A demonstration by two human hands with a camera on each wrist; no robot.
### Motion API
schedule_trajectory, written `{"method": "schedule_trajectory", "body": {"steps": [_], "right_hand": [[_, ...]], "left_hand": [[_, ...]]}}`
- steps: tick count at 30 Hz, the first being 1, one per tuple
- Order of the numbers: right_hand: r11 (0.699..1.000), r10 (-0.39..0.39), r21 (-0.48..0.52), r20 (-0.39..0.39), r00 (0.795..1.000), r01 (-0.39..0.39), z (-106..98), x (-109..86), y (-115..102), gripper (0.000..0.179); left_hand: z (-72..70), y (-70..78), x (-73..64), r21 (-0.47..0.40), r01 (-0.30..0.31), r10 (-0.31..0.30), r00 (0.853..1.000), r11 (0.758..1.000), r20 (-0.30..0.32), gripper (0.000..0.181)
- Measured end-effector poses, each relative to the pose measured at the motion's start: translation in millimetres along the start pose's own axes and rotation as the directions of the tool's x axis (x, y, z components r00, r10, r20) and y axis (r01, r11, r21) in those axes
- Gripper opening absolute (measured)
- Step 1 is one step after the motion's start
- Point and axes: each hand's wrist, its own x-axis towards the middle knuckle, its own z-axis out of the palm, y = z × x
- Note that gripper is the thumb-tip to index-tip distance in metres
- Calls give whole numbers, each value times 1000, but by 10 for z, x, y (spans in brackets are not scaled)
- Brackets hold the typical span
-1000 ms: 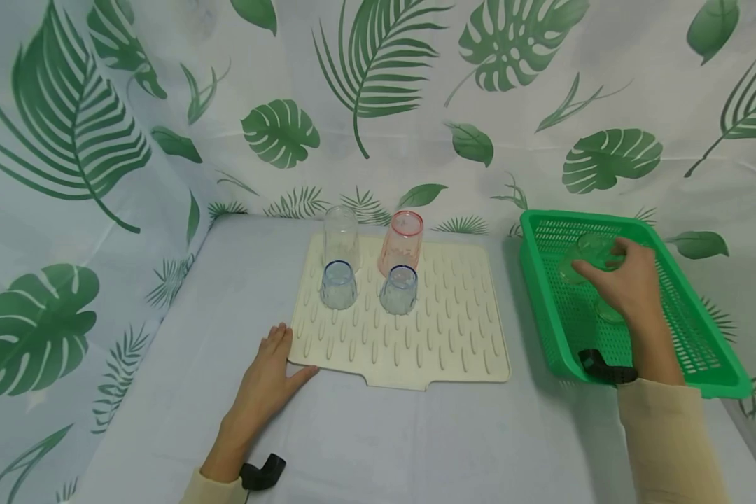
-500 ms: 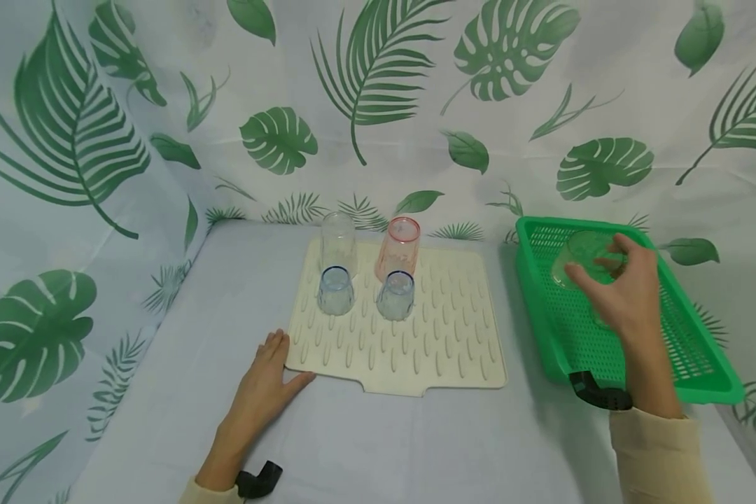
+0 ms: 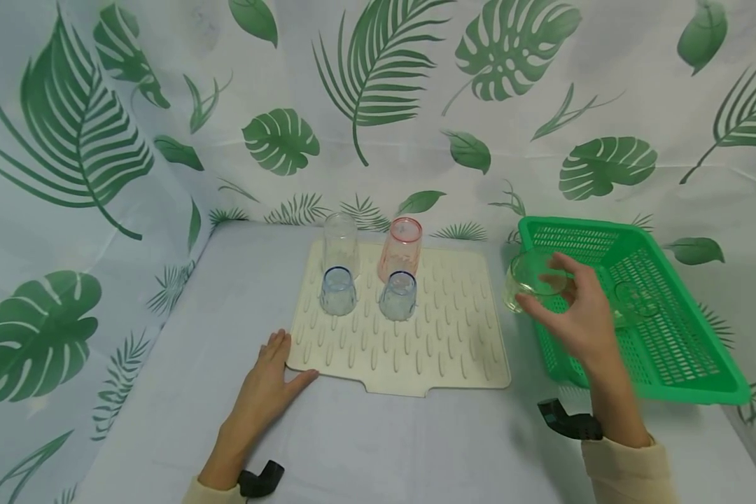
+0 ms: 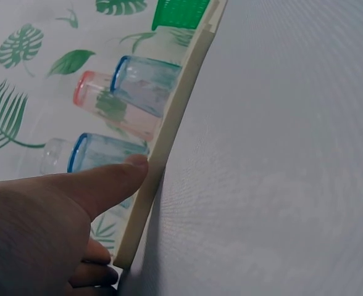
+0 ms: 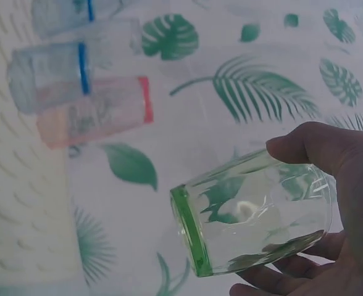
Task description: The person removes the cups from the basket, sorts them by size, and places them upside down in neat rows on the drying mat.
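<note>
The green-banded glass (image 5: 255, 213) is held aloft at a tilt, just right of the drying mat (image 3: 453, 353), overlapping in the head view the near side of the basket beyond that edge. The right hand (image 3: 573, 315) grasps it between thumb and fingers, wrist reaching up from the near side; the right wrist view shows the green end pointing away from the palm. The left hand (image 3: 261, 388) lies extended at the mat's near-left corner, fingers along the left edge and thumb along the near edge, grasping no glass.

On the mat's left half stand two blue-ringed tumblers (image 3: 338, 294), with a red-ringed glass (image 3: 402, 259) and a clear glass (image 3: 340, 241) behind them. Ridged surface stretches from the right-hand tumbler to the mat's right edge, and also in front of both. A narrow strip of white table covering (image 3: 428, 448) separates that edge from the green basket (image 3: 693, 394), whose raised wall is the nearest barrier; another glass (image 3: 636, 301) is inside. Behind the mat rises a leaf-print sheet (image 3: 416, 168).

Half a second ago the held glass was over the basket's interior; it has since moved left toward the mat, while the left hand and the four standing glasses have kept their places.
</note>
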Motion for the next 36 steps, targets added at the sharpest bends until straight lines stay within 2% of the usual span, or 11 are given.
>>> {"method": "schedule_trajectory", "body": {"steps": [8, 12, 17, 21, 24, 30, 36], "right_hand": [[998, -36, 53, 124, 992, 30, 251, -180, -147, 84], [996, -68, 68, 158, 985, 58, 373, -227, -166, 85], [995, -90, 68, 185, 978, 79, 476, -264, -182, 84], [993, -111, 66, 217, 970, 99, 548, -285, -205, 82], [991, -129, 56, 237, 963, 119, 586, -312, -219, 81], [988, -156, 48, 284, 946, 149, 655, -385, -292, 83], [982, -176, 132, 348, 921, 138, 715, -462, -395, 84]], "left_hand": [[-15, 23, -4, -26, 18, -18, 1000, 999, 1, 93], [-37, 48, -5, -32, 28, -28, 1000, 999, 7, 94], [-113, 125, -2, -35, 7, -7, 1000, 999, -7, 94], [-175, 206, 23, -37, -27, 26, 1000, 999, -13, 96], [-225, 294, 64, -49, -75, 75, 997, 996, -10, 98], [-355, 562, 162, -88, -165, 167, 986, 982, 24, 99], [-375, 850, 199, -159, -234, 246, 968, 959, 58, 96]]}}
